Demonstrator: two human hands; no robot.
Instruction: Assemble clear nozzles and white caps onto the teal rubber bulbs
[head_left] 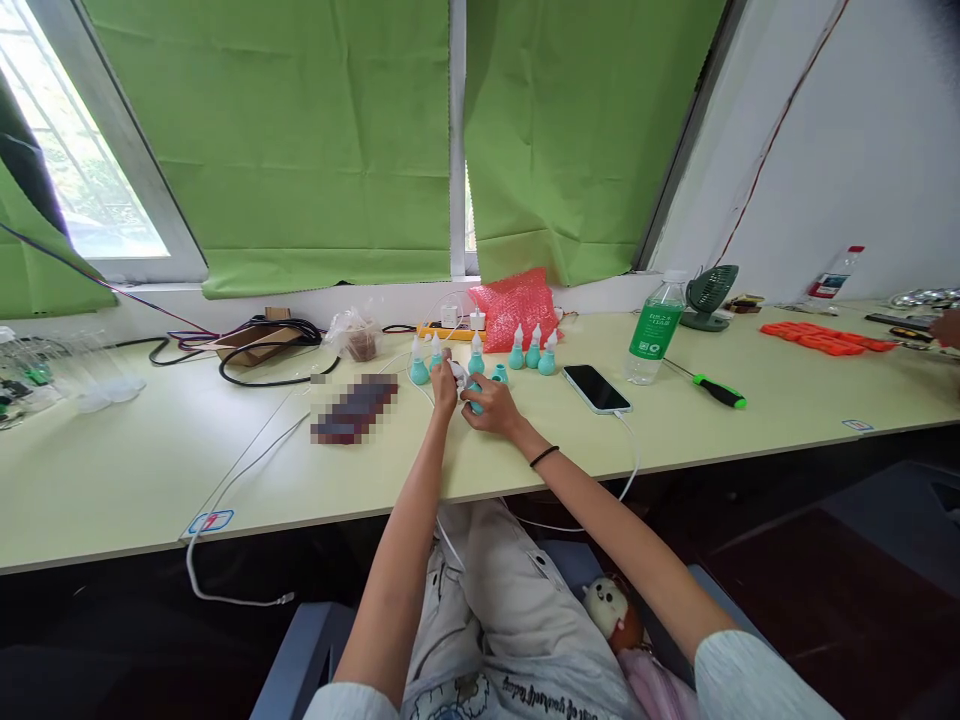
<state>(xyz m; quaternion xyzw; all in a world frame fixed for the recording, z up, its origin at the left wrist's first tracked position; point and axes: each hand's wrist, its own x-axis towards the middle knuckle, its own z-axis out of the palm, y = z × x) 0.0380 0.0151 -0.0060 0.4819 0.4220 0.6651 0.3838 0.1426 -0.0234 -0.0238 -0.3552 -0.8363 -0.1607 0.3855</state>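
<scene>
Both hands are close together over the table, fingers closed. In my left hand (444,388) is a small whitish piece (458,374) whose kind I cannot make out. My right hand (493,405) grips a teal squeeze bulb (475,396) just beside it, partly hidden by the fingers. Behind my hands stand more teal bulbs with clear pointed nozzles: one (418,368) on the left, one (477,356) in the middle, and a group of three (533,352) on the right. A teal bulb without a nozzle (500,374) stands near my right fingers.
A phone on a cable (598,388), a green-labelled bottle (655,330) and a screwdriver (720,391) lie or stand to the right. Pink bubble wrap (517,305) and a yellow power strip (439,333) are behind. Black cables (262,378) are at left; orange parts (825,338) lie far right.
</scene>
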